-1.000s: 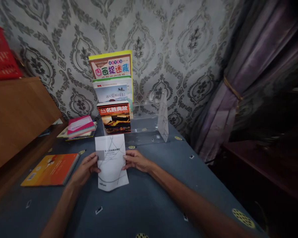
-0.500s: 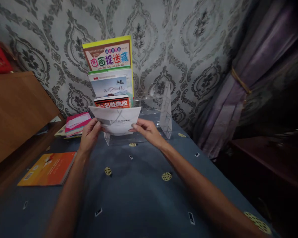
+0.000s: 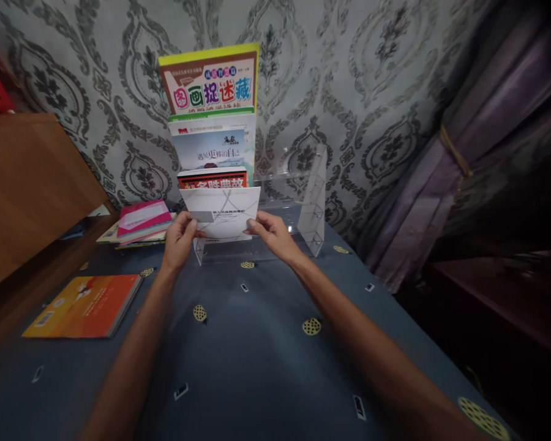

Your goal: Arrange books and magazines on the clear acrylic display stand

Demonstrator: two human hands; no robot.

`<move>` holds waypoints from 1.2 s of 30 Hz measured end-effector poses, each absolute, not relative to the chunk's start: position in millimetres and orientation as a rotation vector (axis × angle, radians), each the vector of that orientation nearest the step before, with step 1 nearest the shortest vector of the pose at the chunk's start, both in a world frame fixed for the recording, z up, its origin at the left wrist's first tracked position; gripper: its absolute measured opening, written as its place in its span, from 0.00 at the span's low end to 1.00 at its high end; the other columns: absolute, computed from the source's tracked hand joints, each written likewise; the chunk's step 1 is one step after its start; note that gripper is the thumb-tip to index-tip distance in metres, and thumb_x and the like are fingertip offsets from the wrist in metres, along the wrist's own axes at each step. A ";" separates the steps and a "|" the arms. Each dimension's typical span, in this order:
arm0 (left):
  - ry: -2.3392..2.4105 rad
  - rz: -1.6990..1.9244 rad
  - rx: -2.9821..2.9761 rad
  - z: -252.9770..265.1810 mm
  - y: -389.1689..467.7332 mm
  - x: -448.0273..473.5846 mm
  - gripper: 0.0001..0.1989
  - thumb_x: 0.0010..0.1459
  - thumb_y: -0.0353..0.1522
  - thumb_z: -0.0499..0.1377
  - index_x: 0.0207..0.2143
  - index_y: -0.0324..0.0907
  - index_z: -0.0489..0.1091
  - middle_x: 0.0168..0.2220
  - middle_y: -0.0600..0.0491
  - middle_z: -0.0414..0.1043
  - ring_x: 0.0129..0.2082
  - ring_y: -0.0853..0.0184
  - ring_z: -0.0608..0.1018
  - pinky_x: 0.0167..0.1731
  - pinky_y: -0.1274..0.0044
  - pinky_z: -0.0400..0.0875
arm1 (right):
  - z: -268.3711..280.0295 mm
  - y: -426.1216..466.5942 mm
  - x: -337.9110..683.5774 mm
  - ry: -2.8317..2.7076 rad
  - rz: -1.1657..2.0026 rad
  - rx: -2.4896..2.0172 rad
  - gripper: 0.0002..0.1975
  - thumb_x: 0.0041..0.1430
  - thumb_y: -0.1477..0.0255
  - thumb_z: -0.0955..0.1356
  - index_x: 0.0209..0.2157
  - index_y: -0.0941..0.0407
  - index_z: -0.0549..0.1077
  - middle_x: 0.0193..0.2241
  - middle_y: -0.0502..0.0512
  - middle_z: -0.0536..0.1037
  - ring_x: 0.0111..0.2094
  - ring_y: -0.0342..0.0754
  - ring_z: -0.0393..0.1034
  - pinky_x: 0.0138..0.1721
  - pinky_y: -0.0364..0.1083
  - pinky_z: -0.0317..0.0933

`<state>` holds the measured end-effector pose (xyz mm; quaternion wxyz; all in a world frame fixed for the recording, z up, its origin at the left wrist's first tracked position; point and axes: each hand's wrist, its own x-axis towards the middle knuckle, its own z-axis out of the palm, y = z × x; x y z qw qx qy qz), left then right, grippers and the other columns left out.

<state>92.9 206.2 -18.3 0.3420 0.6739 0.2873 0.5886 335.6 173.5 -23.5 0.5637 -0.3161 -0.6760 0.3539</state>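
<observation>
A white booklet (image 3: 223, 211) with dark print is held by its two side edges in front of a clear acrylic book rack (image 3: 313, 205). My left hand (image 3: 180, 236) pinches its left edge, and my right hand (image 3: 273, 233) pinches the right one. Behind the booklet, books stand in rising tiers: a red book (image 3: 215, 179) lowest, a blue-and-white book (image 3: 211, 147) above it, and a yellow-edged book (image 3: 209, 79) at the back. The booklet covers the red book's lower part. Whether the booklet's bottom edge touches the rack, I cannot tell.
An orange book (image 3: 85, 306) lies flat on the blue patterned tablecloth (image 3: 243, 367) at left. Behind it sits a stack of booklets with a pink one (image 3: 144, 217) on top. A wooden panel (image 3: 32, 190) borders the left side; a purple curtain (image 3: 422, 177) hangs at right.
The white booklet has tipped more upright, so its printed cover now faces me, and it sits closer against the front of the rack. Both hands still hold it. The camera view has shifted slightly.
</observation>
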 end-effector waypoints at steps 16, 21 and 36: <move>1.369 1.549 2.178 -35.5 214.2 77.4 0.07 0.59 0.36 0.55 0.32 0.43 0.70 0.30 0.54 0.69 0.32 0.65 0.71 0.34 0.75 0.63 | -51.9 189.4 327.5 -1.779 0.333 -1.122 0.11 0.64 0.68 0.62 0.28 0.54 0.68 0.30 0.53 0.69 0.34 0.50 0.66 0.39 0.48 0.66; 1.389 1.562 2.058 -41.8 216.3 78.6 0.06 0.57 0.36 0.56 0.35 0.45 0.67 0.30 0.56 0.71 0.31 0.66 0.73 0.35 0.75 0.64 | -54.3 187.9 323.4 -1.796 0.178 -1.265 0.07 0.63 0.71 0.63 0.31 0.53 0.70 0.30 0.55 0.72 0.33 0.51 0.67 0.37 0.46 0.60; 1.404 1.558 1.997 -50.0 217.9 79.4 0.06 0.57 0.37 0.56 0.34 0.46 0.62 0.29 0.57 0.68 0.28 0.68 0.72 0.32 0.76 0.64 | -69.4 189.0 312.7 -1.606 0.264 -1.281 0.04 0.59 0.68 0.63 0.34 0.52 0.68 0.30 0.53 0.77 0.30 0.50 0.71 0.33 0.46 0.60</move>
